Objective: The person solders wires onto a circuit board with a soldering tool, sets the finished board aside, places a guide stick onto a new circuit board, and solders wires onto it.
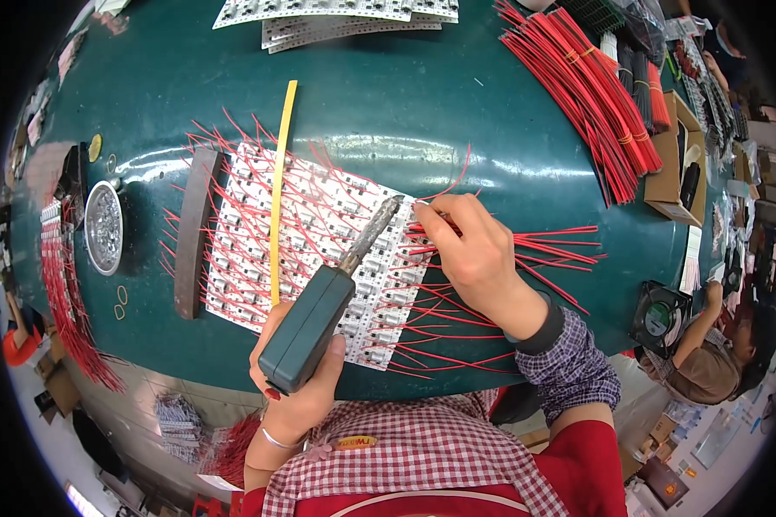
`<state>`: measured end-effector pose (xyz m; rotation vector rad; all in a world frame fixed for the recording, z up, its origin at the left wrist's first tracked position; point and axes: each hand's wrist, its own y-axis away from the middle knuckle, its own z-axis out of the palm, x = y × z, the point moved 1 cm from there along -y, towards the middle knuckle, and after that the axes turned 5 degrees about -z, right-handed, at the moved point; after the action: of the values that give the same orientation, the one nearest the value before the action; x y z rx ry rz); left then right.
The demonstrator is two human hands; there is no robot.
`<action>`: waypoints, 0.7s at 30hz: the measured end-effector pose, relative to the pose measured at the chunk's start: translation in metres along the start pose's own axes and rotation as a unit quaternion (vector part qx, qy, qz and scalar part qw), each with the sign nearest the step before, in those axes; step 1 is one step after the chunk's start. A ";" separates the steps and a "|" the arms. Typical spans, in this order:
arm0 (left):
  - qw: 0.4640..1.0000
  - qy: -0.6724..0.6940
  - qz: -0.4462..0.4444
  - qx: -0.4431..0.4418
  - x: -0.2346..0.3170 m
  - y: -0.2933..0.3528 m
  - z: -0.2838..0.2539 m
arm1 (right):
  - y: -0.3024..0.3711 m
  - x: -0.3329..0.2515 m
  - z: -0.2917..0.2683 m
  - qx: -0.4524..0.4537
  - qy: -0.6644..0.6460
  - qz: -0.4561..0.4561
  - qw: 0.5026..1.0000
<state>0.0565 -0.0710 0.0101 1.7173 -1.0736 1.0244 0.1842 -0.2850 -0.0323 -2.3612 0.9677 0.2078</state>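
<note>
My left hand [297,379] is closed around the dark green body of a soldering gun [307,323]. Its metal barrel slants up and right, with the tip at the upper right corner of a white circuit board panel [366,297]. Close to that tip, the fingers of my right hand [474,250] pinch red wires [560,244], several of which stick out past the palm. Many more red wires stand up from the panel and trail off its right edge. A yellow strip [281,181] lies across the panel, and a dark flat bar [197,233] along its left edge.
Left of the panel is a metal bowl [104,228] of small shiny bits, near wired strips [60,284]. White panels [336,10] are stacked at the far edge. Red wire bundles [582,95], a cardboard box [674,164] and a fan [660,317] beside another person [716,353] are at right.
</note>
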 end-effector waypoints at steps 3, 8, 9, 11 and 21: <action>1.000 -0.010 0.004 -0.015 -0.001 0.000 -0.002 | -0.001 0.002 -0.001 -0.004 0.004 -0.009 1.000; 0.999 -0.029 0.013 -0.024 -0.003 -0.001 0.000 | -0.004 0.002 -0.002 0.000 0.007 -0.026 1.000; 0.999 -0.029 0.012 -0.024 -0.003 -0.001 0.000 | -0.005 0.001 -0.002 -0.006 0.013 -0.027 1.000; 0.999 -0.032 0.006 -0.022 -0.002 -0.001 0.001 | -0.005 0.001 -0.003 -0.011 0.019 -0.028 0.999; 0.997 -0.060 0.025 -0.037 0.004 -0.006 0.001 | -0.006 -0.001 -0.003 -0.025 0.032 -0.033 0.999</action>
<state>0.0634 -0.0713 0.0120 1.7172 -1.2217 0.9091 0.1876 -0.2824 -0.0271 -2.4543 0.9217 0.1315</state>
